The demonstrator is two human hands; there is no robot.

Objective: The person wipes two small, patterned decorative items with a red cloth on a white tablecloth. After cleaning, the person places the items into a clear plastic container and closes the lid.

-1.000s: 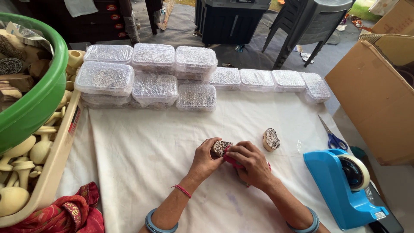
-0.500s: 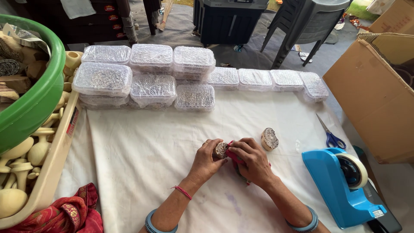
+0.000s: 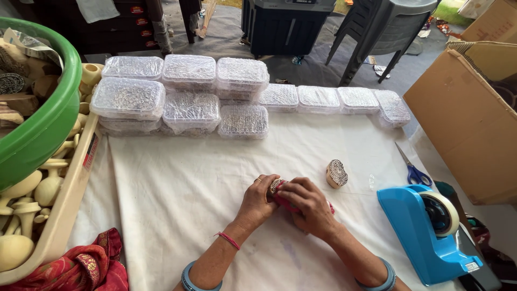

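Note:
Both hands meet at the middle of a white cloth-covered table (image 3: pixel 177 188). My left hand (image 3: pixel 257 200) and my right hand (image 3: pixel 307 207) together grip a small carved wooden block (image 3: pixel 276 186) with a patterned face. A pink cloth (image 3: pixel 285 203) is bunched under my right palm against the block. A second carved wooden block (image 3: pixel 337 173) lies on its side a little to the right of my hands, untouched.
Clear lidded plastic boxes (image 3: pixel 188 97) stacked in rows along the far edge. A blue tape dispenser (image 3: pixel 431 231) and blue-handled scissors (image 3: pixel 412 168) at right. A cardboard box (image 3: pixel 474 118) far right. A green tub (image 3: pixel 37 124) and tray of wooden handles (image 3: pixel 32 199) at left; red fabric (image 3: pixel 81 269) near left.
My hands have shifted slightly on the block, the right hand covering more of it with the pink cloth. The other block stays put.

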